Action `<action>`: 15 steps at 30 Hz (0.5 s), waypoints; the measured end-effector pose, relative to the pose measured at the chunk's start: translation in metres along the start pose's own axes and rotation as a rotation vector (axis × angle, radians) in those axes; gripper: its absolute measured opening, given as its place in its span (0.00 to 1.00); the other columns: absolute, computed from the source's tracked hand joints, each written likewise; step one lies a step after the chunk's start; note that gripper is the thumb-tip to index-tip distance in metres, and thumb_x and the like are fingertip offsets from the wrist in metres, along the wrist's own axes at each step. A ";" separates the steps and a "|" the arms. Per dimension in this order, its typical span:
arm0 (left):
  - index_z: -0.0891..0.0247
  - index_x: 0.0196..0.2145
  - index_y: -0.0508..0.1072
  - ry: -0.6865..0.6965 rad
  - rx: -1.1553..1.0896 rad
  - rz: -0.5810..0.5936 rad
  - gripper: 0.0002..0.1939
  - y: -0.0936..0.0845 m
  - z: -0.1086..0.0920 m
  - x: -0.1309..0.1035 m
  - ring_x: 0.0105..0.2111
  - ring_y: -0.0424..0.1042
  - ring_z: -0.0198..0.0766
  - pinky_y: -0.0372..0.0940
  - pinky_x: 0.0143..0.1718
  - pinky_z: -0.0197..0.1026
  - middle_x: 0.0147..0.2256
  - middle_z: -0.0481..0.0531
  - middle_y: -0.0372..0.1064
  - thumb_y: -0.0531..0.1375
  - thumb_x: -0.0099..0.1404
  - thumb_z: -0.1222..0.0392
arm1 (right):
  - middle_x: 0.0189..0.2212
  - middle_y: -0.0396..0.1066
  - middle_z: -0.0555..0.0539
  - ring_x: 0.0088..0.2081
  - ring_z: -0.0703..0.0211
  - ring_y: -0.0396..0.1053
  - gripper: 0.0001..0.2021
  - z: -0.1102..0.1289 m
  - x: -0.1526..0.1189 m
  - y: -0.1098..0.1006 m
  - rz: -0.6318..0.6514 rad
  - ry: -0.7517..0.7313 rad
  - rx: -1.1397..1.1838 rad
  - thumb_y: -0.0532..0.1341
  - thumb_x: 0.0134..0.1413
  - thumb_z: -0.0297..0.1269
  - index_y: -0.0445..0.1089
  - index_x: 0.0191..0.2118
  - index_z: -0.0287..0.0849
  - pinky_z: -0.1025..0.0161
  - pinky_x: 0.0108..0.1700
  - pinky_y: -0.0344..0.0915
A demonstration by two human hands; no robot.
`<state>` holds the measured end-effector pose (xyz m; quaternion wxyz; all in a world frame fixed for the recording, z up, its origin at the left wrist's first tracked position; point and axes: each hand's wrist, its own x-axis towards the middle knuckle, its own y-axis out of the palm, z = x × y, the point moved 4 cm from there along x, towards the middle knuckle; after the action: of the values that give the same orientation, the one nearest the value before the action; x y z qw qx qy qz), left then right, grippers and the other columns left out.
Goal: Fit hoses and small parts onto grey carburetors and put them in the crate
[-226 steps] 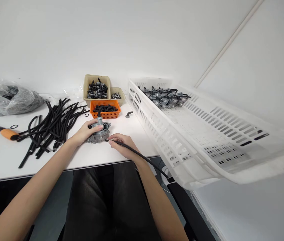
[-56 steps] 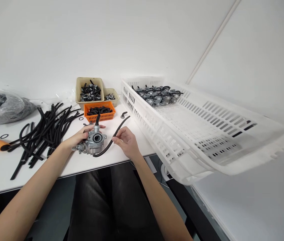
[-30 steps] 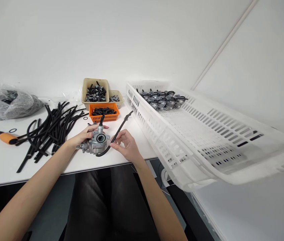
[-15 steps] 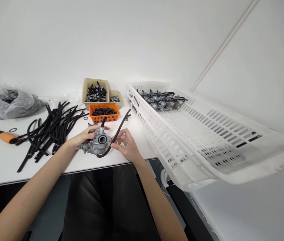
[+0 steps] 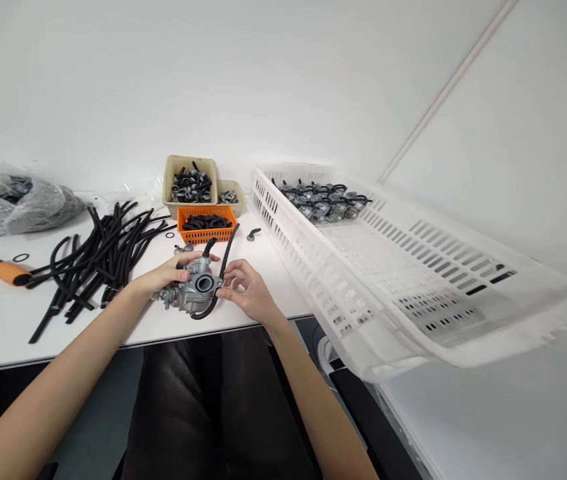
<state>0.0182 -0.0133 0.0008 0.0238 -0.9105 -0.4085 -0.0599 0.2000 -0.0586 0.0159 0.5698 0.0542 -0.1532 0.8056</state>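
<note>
Wrapped round a silvery carburetor (image 5: 196, 290) near the table's front edge is my left hand (image 5: 166, 275). A short black tube stands up from the carburetor's top, and its round bore faces me. A long black hose (image 5: 227, 252) runs from the carburetor's underside up along its right side. My right hand (image 5: 246, 288) pinches this hose against the carburetor's right flange, fingers closed. Just behind lies another small metal part (image 5: 183, 248), partly hidden by the left hand. A small black elbow with a cap (image 5: 253, 234) rests on the table beyond my right hand.
Loose black hoses (image 5: 106, 253) and an orange-handled tool (image 5: 11, 273) lie left. Behind stand an orange basket (image 5: 208, 235) and beige bins (image 5: 167, 193) with small parts. A large white crate (image 5: 283, 230) with several carburetors (image 5: 321, 200) fills the right side. A plastic bag (image 5: 28, 203) sits far left.
My right hand has moved slightly left, bringing the hose against the carburetor's side and more upright. The left hand keeps its hold on the carburetor.
</note>
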 end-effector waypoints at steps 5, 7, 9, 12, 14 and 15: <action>0.66 0.53 0.69 -0.008 -0.014 -0.017 0.46 0.002 0.001 0.001 0.37 0.71 0.45 0.64 0.36 0.39 0.37 0.56 0.73 0.69 0.40 0.37 | 0.31 0.71 0.50 0.37 0.57 0.69 0.18 0.000 0.001 -0.003 -0.051 -0.012 -0.040 0.70 0.38 0.37 0.65 0.37 0.44 0.60 0.38 0.58; 0.66 0.52 0.70 -0.006 -0.010 -0.026 0.46 0.003 0.000 0.000 0.37 0.72 0.44 0.64 0.36 0.39 0.37 0.56 0.74 0.69 0.39 0.37 | 0.31 0.72 0.50 0.37 0.57 0.69 0.19 0.000 0.001 -0.003 -0.053 -0.011 -0.036 0.71 0.38 0.36 0.66 0.37 0.44 0.60 0.39 0.57; 0.66 0.52 0.70 -0.001 -0.009 -0.037 0.46 0.005 -0.002 0.000 0.36 0.72 0.44 0.64 0.37 0.40 0.36 0.55 0.74 0.69 0.39 0.37 | 0.32 0.72 0.50 0.38 0.57 0.69 0.19 0.000 0.002 -0.004 -0.060 -0.020 -0.034 0.72 0.36 0.36 0.67 0.37 0.44 0.60 0.40 0.57; 0.65 0.52 0.70 -0.005 -0.018 -0.048 0.46 0.007 -0.003 0.000 0.35 0.71 0.43 0.64 0.36 0.40 0.36 0.55 0.74 0.69 0.39 0.37 | 0.33 0.73 0.49 0.38 0.56 0.69 0.20 -0.001 0.002 -0.004 -0.072 -0.030 -0.042 0.72 0.36 0.38 0.68 0.37 0.44 0.59 0.41 0.58; 0.65 0.51 0.71 -0.014 -0.023 -0.048 0.44 0.006 -0.002 0.000 0.35 0.71 0.43 0.64 0.37 0.39 0.36 0.54 0.74 0.70 0.39 0.38 | 0.34 0.73 0.49 0.39 0.56 0.69 0.20 -0.003 0.002 -0.004 -0.073 -0.029 -0.049 0.72 0.35 0.39 0.67 0.37 0.44 0.59 0.41 0.58; 0.65 0.51 0.71 -0.019 -0.023 -0.046 0.44 0.006 -0.002 0.000 0.36 0.71 0.43 0.64 0.37 0.39 0.37 0.55 0.74 0.70 0.38 0.39 | 0.34 0.73 0.49 0.39 0.56 0.70 0.21 -0.003 0.002 -0.004 -0.074 -0.028 -0.051 0.72 0.35 0.39 0.67 0.38 0.44 0.58 0.41 0.58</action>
<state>0.0223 -0.0178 0.0024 0.0081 -0.9015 -0.4289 -0.0567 0.2036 -0.0547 0.0141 0.5983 0.0564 -0.1794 0.7789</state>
